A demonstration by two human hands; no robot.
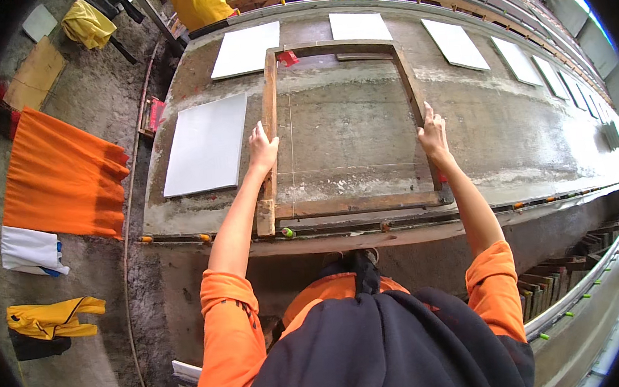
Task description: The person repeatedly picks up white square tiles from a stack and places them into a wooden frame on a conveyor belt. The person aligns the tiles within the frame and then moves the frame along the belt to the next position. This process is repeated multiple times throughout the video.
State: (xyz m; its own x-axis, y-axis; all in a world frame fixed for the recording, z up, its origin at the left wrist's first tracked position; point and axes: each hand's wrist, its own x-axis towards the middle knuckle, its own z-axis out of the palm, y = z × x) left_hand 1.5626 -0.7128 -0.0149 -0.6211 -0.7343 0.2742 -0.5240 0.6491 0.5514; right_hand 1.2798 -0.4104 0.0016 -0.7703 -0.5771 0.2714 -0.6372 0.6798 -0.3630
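A rectangular wooden frame stands over or lies on the wet grey slab of a long table; exactly how it rests I cannot tell. My left hand grips its left bar, thumb inward. My right hand holds the right bar, its fingers pointing away from me. Thin pale lines run across the slab inside the frame. A small red piece shows at the frame's far left corner. White rectangular sheets lie around it, the nearest one left of my left hand.
More white sheets line the table's far side toward the right. Small orange and green pegs sit along the near edge. An orange cloth and yellow garments lie on the floor at left. Wooden slats stand at lower right.
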